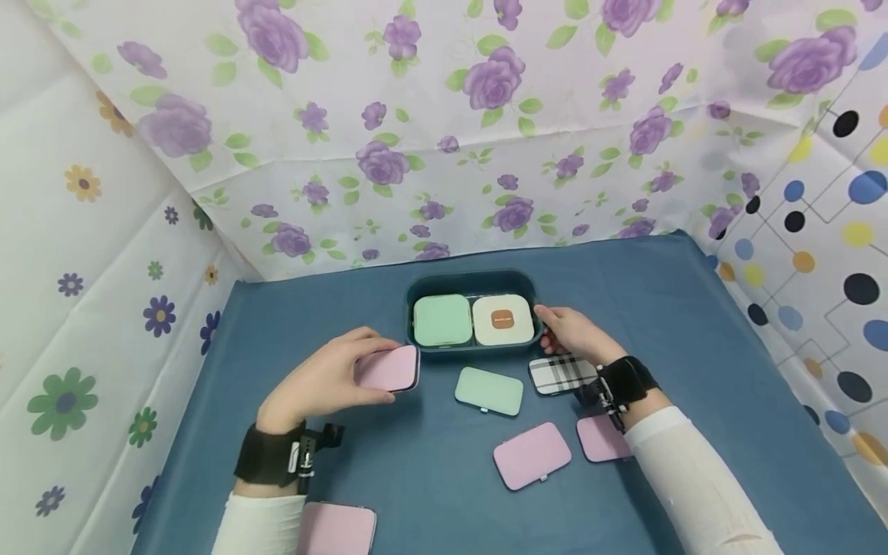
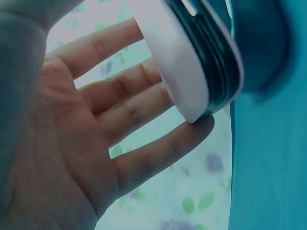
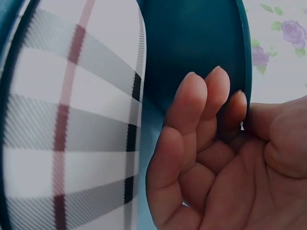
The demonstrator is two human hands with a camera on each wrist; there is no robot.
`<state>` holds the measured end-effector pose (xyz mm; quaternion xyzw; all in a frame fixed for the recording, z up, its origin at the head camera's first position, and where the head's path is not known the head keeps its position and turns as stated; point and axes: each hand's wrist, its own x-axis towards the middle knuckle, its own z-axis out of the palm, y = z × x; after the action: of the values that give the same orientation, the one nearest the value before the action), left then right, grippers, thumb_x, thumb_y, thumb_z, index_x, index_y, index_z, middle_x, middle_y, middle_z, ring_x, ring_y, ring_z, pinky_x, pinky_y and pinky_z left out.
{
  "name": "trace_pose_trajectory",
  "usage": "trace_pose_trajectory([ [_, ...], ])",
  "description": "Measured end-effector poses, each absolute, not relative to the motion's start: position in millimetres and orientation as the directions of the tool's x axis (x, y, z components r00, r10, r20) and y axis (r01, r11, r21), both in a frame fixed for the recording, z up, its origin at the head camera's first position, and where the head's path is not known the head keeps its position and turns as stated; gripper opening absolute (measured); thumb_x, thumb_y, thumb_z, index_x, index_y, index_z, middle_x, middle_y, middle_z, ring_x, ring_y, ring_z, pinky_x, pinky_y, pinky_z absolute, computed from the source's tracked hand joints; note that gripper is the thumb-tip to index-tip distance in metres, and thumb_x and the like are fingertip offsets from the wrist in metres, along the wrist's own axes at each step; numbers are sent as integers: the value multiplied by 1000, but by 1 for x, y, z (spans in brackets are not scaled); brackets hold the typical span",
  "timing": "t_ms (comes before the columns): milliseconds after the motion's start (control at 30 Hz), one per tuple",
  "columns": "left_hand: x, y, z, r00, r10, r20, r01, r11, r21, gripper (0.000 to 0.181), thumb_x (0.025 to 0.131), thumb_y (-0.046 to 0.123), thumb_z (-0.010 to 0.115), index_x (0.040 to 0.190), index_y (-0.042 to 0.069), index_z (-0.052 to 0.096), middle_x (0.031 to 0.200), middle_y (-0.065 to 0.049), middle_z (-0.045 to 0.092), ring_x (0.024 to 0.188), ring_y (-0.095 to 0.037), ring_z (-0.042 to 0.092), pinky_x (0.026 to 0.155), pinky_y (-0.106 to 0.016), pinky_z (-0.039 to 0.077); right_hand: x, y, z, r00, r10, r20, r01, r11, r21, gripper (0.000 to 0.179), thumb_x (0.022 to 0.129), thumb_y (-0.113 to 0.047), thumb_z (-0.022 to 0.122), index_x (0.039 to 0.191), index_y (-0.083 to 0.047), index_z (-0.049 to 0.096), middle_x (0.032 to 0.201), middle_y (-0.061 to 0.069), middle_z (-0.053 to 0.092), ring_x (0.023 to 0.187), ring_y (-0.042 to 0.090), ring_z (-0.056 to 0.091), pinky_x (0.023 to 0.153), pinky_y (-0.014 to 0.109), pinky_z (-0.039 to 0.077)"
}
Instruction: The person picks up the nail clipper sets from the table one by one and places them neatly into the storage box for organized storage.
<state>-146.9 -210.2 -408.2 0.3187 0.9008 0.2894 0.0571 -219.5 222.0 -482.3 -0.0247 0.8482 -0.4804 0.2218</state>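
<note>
My left hand [image 1: 326, 378] holds a pink rounded case [image 1: 390, 370] between thumb and fingers, raised near the left front corner of a dark teal box [image 1: 479, 351]. The left wrist view shows the case's dark side edge [image 2: 216, 57] and the fingertips against its face. At the box's right end, my right hand [image 1: 579, 333] pinches the wall, with thumb at the rim and fingers curled. Inside the box, a mint green case [image 1: 442, 320] lies left of a cream case [image 1: 491, 333] with a brown label. A plaid case [image 3: 76, 124] lies just beneath the right hand.
In front of the box lie a mint clasp case [image 1: 489, 391], a pink clasp case [image 1: 532, 455] and another pink case [image 1: 600, 439] partly under the right forearm. One more pink case [image 1: 338, 530] is by the left forearm. Patterned sheets [image 1: 430, 146] border the blue cloth [image 1: 430, 478].
</note>
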Motion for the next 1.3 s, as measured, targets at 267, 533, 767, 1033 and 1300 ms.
trace_pose_trajectory([
  [267, -170, -179, -408, -765, 642, 51, 550, 611, 570, 66, 81, 35, 97, 140, 21, 70, 122, 3, 64, 102, -16, 60, 83, -36, 54, -221, 222, -481, -887, -279, -368, 175, 536, -826, 57, 118, -51, 31, 111, -1, 59, 85, 8, 63, 79, 24, 65, 76, 36, 52],
  [533, -197, -150, -407, -708, 706, 30, 589, 566, 577, 65, 84, 39, 95, 141, 20, 70, 126, 3, 66, 105, -15, 58, 86, -36, 52, -220, 224, -481, -887, -265, -377, 191, 534, -824, 58, 117, -52, 33, 114, -1, 59, 84, 8, 64, 78, 23, 65, 75, 36, 52],
  [767, -216, -128, -410, -692, 722, 6, 593, 564, 575, 64, 85, 39, 93, 141, 19, 70, 129, 3, 66, 108, -15, 58, 88, -36, 52, -221, 223, -484, -888, -251, -385, 214, 514, -830, 59, 117, -53, 33, 121, 0, 59, 84, 8, 63, 77, 23, 63, 73, 36, 52],
  [1033, -229, -108, -422, -751, 660, 33, 558, 608, 565, 64, 87, 38, 92, 142, 15, 69, 125, -2, 66, 106, -17, 58, 88, -36, 53, -221, 222, -486, -895, -231, -382, 222, 513, -829, 61, 117, -53, 33, 136, 1, 54, 84, 8, 63, 77, 22, 63, 73, 35, 51],
  [1300, -236, -84, -425, -833, 551, 44, 479, 681, 554, 62, 87, 36, 90, 140, 12, 69, 124, -8, 65, 104, -22, 60, 87, -40, 55, -221, 221, -485, -897, -222, -382, 224, 517, -826, 63, 116, -54, 33, 138, 1, 54, 84, 8, 64, 77, 22, 63, 73, 36, 51],
])
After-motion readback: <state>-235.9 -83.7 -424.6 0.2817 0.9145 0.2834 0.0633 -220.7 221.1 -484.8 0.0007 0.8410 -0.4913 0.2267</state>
